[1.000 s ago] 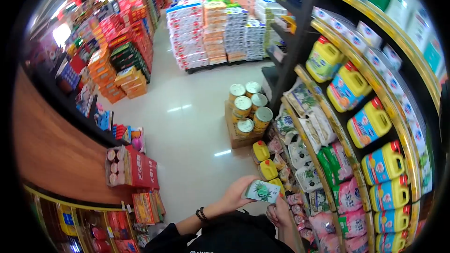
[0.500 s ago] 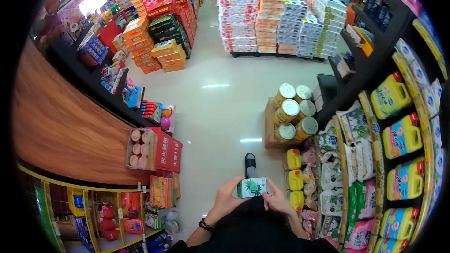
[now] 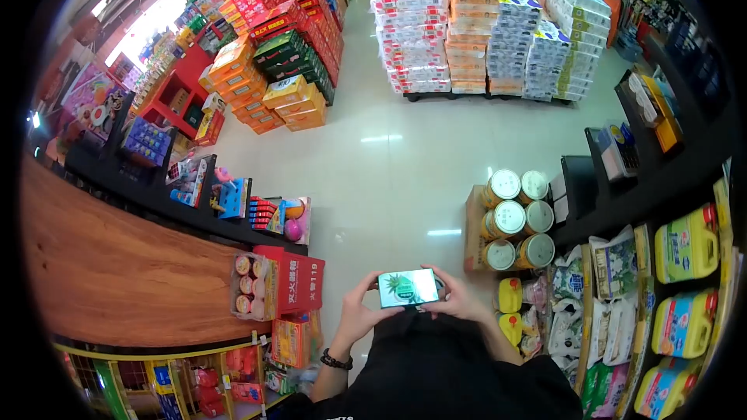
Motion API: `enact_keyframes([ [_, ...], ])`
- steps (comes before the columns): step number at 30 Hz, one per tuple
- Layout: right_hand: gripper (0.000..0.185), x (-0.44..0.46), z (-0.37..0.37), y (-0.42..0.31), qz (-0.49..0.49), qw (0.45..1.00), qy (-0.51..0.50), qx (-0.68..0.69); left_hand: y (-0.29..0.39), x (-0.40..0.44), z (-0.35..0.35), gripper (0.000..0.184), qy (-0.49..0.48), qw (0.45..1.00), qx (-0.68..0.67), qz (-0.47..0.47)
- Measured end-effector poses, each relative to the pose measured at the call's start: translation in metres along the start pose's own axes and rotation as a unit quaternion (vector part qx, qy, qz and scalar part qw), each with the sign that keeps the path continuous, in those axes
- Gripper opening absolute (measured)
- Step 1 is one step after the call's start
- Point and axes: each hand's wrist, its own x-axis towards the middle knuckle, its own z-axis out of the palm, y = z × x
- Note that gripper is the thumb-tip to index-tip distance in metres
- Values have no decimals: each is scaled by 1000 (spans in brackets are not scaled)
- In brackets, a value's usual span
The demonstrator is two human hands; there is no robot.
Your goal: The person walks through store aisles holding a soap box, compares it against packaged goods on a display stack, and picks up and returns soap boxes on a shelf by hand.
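Note:
A small white-and-green box (image 3: 408, 288) with a green plant print on its face is held in front of my body, at the lower middle of the head view. My left hand (image 3: 361, 307) grips its left end, the thumb along the lower edge. At the opposite end my right hand (image 3: 461, 297) is closed on the box, fingers along the upper corner and thumb near the lower edge. The undersides of both hands are hidden. The printed face is tilted up toward me and looks bright with glare.
To the right, several lidded tins (image 3: 510, 218) stand on a carton, beside shelves with yellow jugs (image 3: 686, 245) and bagged goods. A red box (image 3: 299, 278) and a wooden counter (image 3: 124, 253) are on the left. Ahead are stacked paper packs (image 3: 408, 31) and orange cartons (image 3: 237, 82).
The box has risen slightly toward the view's middle and its face has tipped further up. My right hand has moved up along its end. The surroundings have shifted rightward in the view.

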Motion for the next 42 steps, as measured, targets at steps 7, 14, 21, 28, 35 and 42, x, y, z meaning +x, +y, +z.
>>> enact_keyframes([
  [7,83,83,-64,-50,44,997,31,-59,-27,95,11,78,-2,986,-152,-73],
  [14,88,179,-130,-43,98,989,54,-94,-85,225,5,80,-97,973,-177,-116],
  [21,83,322,-202,-103,95,978,96,-159,-118,398,-18,81,-80,978,-180,-69],
  [28,82,456,-239,-223,89,958,101,-254,-96,551,-92,81,-61,988,-140,-16],
  [35,76,518,-281,-194,70,979,100,-166,-123,625,-95,75,-91,992,-81,-28],
  [42,61,625,-359,-199,40,990,48,-128,-154,729,-98,74,-82,996,6,-23],
])
